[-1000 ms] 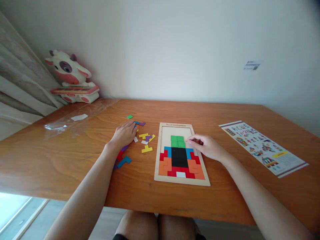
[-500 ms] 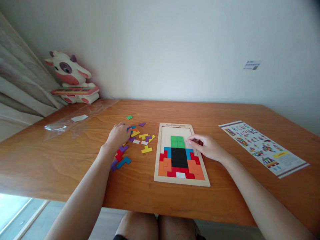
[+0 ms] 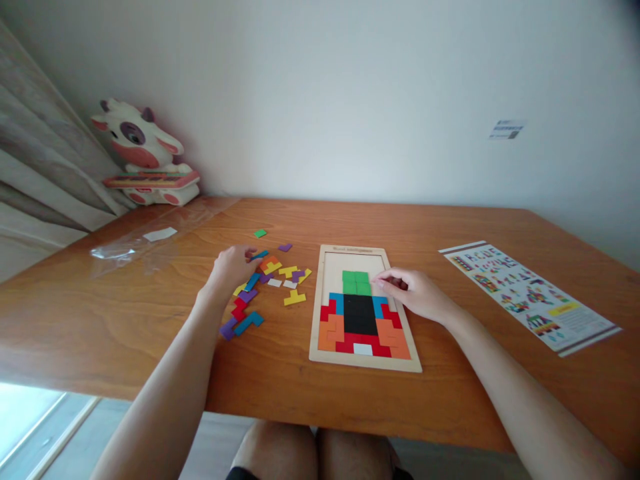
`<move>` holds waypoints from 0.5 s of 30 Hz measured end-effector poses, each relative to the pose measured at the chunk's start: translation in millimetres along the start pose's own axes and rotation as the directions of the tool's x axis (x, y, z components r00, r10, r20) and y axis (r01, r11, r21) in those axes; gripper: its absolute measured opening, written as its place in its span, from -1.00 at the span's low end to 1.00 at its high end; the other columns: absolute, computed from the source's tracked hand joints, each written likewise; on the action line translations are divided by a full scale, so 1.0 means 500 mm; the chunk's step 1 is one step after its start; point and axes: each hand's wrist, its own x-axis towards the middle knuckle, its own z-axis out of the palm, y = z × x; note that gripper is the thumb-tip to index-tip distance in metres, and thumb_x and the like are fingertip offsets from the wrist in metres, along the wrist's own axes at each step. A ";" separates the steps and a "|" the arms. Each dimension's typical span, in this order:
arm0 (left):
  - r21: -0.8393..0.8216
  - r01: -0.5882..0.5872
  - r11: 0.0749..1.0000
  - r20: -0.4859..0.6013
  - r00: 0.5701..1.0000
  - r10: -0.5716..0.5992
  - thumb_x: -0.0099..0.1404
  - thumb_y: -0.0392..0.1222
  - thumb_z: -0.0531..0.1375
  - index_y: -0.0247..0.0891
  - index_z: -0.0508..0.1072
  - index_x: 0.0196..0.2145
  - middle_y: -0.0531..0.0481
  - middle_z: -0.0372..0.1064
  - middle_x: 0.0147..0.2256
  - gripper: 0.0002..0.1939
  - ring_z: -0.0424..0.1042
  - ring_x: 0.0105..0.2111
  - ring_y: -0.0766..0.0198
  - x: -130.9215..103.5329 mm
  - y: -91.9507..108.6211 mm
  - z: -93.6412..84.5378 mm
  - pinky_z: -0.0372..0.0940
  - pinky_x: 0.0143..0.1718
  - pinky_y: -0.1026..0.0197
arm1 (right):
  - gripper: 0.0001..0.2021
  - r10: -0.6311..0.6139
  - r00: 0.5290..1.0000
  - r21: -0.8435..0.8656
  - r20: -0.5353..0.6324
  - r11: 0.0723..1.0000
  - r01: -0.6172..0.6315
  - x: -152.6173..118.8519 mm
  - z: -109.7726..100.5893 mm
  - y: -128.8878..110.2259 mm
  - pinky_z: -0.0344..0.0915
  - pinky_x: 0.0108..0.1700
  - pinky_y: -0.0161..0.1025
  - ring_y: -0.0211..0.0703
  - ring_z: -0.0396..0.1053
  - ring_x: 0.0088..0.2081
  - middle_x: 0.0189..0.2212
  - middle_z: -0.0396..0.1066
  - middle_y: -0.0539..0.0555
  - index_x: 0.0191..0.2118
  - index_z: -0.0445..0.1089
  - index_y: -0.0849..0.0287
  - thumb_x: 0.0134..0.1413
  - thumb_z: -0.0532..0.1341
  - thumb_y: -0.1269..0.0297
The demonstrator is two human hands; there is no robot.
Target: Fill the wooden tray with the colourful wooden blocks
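My left hand (image 3: 234, 267) hovers at the left side of a loose heap of puzzle pieces, its fingers curved and a little apart. Nothing shows between them; a blue piece (image 3: 260, 255) lies just beyond the fingertips, and a second blue piece (image 3: 252, 282) sits below them. My right hand (image 3: 417, 293) rests over the right rim of the wooden puzzle board (image 3: 316, 333), thumb and fingers closed together. Whatever they may pinch is too small to make out. Beside those fingertips are green squares (image 3: 356, 283), above a black block (image 3: 360, 315) with red, blue and orange pieces around it.
Yellow (image 3: 295, 298), purple, red and white pieces are scattered left of the board, with a green square (image 3: 260, 233) farther back. A printed pattern sheet (image 3: 530, 297) lies at right. Clear plastic wrapping (image 3: 115, 253) and a cow toy keyboard (image 3: 150, 180) are at left.
My left hand has drawn slightly left and its fingers have parted, uncovering blue pieces that were partly hidden. My right hand stays at the board.
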 end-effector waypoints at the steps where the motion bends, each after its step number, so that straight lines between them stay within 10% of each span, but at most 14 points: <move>1: -0.048 0.021 0.999 0.014 1.000 -0.021 0.21 -0.08 0.23 -0.24 0.56 -0.03 -0.15 0.59 -0.15 -0.61 0.56 -0.15 0.04 0.004 -0.006 0.001 0.38 -0.12 0.16 | -0.69 0.002 1.000 -0.003 0.000 1.000 -0.002 0.000 0.000 0.001 0.30 -0.29 -0.21 -0.14 0.43 -0.34 -0.27 0.57 0.08 -0.15 0.52 0.12 0.24 0.13 0.06; 8: -0.289 0.160 0.944 0.124 0.984 -0.128 0.05 -0.04 0.35 -0.30 0.56 -0.07 -0.11 0.59 -0.23 -0.51 0.56 -0.30 0.15 0.020 -0.027 0.005 0.33 -0.41 0.29 | -0.68 0.005 1.000 -0.003 0.001 1.000 -0.005 -0.001 -0.002 -0.001 0.31 -0.29 -0.20 -0.13 0.42 -0.35 -0.28 0.57 0.09 -0.15 0.53 0.11 0.24 0.13 0.05; 15: -0.220 0.036 0.975 0.027 0.999 -0.031 0.13 0.03 0.28 -0.20 0.65 -0.24 -0.01 0.55 -0.42 -0.68 0.49 -0.37 0.18 -0.001 0.008 -0.004 0.21 -0.42 0.29 | -0.69 0.006 1.000 -0.005 0.009 1.000 -0.006 -0.002 -0.003 -0.004 0.31 -0.29 -0.21 -0.12 0.43 -0.33 -0.29 0.57 0.08 -0.16 0.53 0.09 0.25 0.12 0.04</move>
